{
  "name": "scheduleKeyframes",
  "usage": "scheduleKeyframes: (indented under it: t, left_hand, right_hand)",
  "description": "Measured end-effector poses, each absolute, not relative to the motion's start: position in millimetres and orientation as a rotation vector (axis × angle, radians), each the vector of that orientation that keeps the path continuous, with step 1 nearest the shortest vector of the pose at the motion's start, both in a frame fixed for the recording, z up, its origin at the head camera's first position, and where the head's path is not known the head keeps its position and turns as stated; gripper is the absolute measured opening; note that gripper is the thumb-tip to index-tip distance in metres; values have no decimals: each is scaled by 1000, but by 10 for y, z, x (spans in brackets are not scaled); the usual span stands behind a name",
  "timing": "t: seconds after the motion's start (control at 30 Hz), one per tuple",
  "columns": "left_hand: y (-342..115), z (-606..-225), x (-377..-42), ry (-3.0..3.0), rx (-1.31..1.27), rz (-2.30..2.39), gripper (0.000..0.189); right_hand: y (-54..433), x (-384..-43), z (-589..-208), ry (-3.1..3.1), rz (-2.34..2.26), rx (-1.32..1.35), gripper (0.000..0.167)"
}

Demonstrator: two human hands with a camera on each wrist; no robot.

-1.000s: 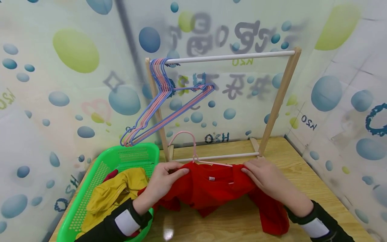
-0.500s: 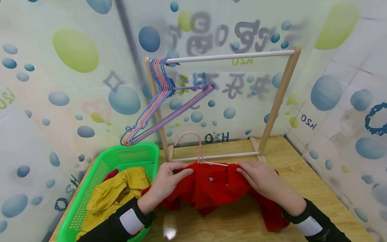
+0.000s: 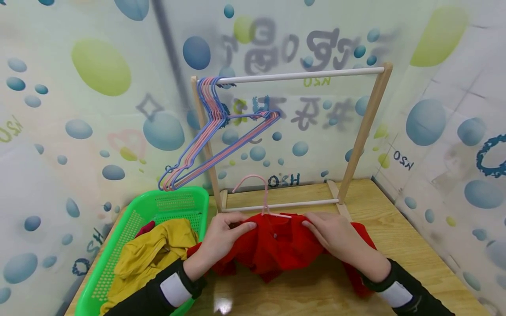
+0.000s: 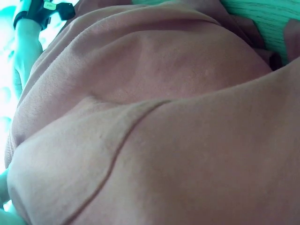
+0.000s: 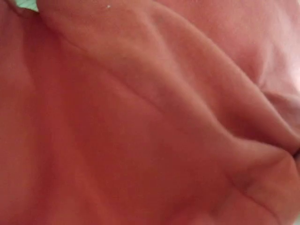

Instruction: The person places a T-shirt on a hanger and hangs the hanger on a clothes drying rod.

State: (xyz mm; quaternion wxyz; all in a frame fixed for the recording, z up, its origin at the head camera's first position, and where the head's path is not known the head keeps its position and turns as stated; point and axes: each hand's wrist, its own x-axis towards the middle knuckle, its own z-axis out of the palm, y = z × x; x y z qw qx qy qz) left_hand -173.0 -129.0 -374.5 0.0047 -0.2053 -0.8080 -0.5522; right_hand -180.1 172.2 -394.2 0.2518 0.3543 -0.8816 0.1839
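From where I stand, the wall (image 3: pixel 336 145) is a pale, smooth backdrop printed with blue and green blobs, and below it lies a wooden table (image 3: pixel 411 245) with a slight gloss. On this stands a rack (image 3: pixel 300 76), pale wooden legs joined by slim white bars. To its left is a green basket (image 3: pixel 178 202) of rigid, perforated plastic, a crumpled yellow cloth (image 3: pixel 154 250) inside. The red top (image 3: pixel 284 245), soft and finely creased, is at the table's near middle, its body bunched in loose folds. Thin blue and pink hangers (image 3: pixel 216 116) crowd the rack's left end. The left hand (image 3: pixel 221 237) and right hand (image 3: pixel 336 232) each pinch a shoulder of the top, thumbs on the near side. Between them a slender pink hanger (image 3: pixel 265 193) rises from the neck, its hook curving left. I'd judge they are settling the shoulders over that hanger; next calls for evening both sides, then lifting by the hook. A small pale spot (image 3: pixel 275 235) marks the collar.
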Motion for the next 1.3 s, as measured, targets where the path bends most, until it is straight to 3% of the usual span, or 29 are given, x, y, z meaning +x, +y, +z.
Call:
scheduleKeyframes:
  t: [0.33,0.97,1.2,1.3]
  left_hand:
    - [-1252,-3728,-1730,-2539,-635,-1750,14]
    - [-1201,-3731,-1743,-2516,-699,-1743,15]
    - [-1180,-3740,-1755,-2513,-704,-1770,15]
    - [-1171,-3745,-1762,-2523,-703,-1765,15]
  right_hand:
    - [1652,-1823,-3947,-2382,508,986,36]
    - [1553,-1821,-3895,-2445,495,1005,20]
    - [1534,-1815,-3888,-2439,494,1003,28]
    - [1526,-1813,-3881,-2441,500,998,21]
